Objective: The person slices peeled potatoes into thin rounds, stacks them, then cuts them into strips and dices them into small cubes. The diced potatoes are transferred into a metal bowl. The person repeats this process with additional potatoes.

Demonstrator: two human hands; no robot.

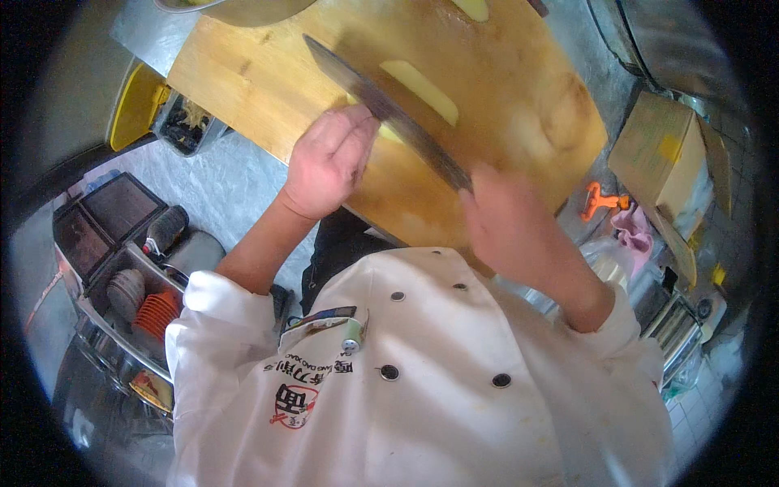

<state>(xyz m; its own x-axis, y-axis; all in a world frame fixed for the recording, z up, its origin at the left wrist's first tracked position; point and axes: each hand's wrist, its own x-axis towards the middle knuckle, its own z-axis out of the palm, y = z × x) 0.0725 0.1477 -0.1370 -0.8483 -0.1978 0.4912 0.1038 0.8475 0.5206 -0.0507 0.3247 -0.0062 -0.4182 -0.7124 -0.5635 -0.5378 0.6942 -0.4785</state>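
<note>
My right hand (508, 222) grips a kitchen knife (389, 112) by its handle. The long dark blade slants up and left across a wooden cutting board (529, 73). Beside the blade, my left hand (331, 158) has its fingers bent down over a pale yellow vegetable piece (392, 134), perhaps potato. Most of that piece is hidden under the fingers and the blade. On the far side of the knife lies a long pale yellow slice (420, 91), flat on the wood. Another pale yellow piece (473, 8) is cut off by the top of the view.
A metal bowl (261, 12) stands at the board's far left. Left of the board is a tub of dark scraps (185, 125); lower left, a bin of stacked orange bowls (155, 313). An orange peeler (599, 201) and a cardboard box (654, 140) are at the right.
</note>
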